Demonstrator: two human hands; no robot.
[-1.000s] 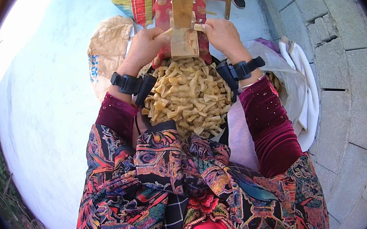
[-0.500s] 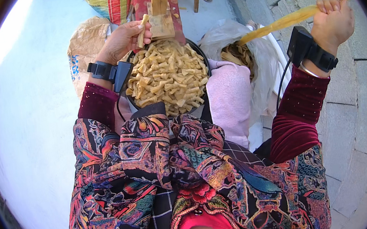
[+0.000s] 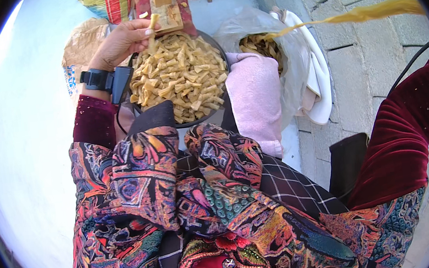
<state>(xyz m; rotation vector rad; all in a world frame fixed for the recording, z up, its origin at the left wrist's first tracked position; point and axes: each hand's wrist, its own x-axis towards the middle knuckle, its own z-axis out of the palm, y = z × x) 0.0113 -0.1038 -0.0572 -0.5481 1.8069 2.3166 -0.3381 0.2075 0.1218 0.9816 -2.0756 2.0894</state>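
My left hand (image 3: pixel 125 40) is closed, pinching a short pale-yellow folded piece (image 3: pixel 153 22) between thumb and fingers. It hovers over the far left of a dark round basin (image 3: pixel 222 52) heaped with similar short yellowish pieces (image 3: pixel 180 80). A long yellow strip (image 3: pixel 369 12) stretches from a clear plastic bag (image 3: pixel 238 24) out to the right edge. My right arm, in a dark red velvet sleeve (image 3: pixel 402 124), reaches far right; its hand lies beyond the picture. More dark yellow strips (image 3: pixel 260 48) lie inside the bag.
Beyond the basin stands a wooden block on a board (image 3: pixel 173 17), on a red patterned cloth. A pink towel (image 3: pixel 255 95) lies between basin and bag. A brown paper sack (image 3: pixel 84 43) and a colourful woven sack (image 3: pixel 107 4) stand at left. Stone paving (image 3: pixel 359 71) runs along the right.
My right hand has swung out past the right edge, drawing the yellow strip longer. My left hand still holds the short piece, and the whole view has shifted.
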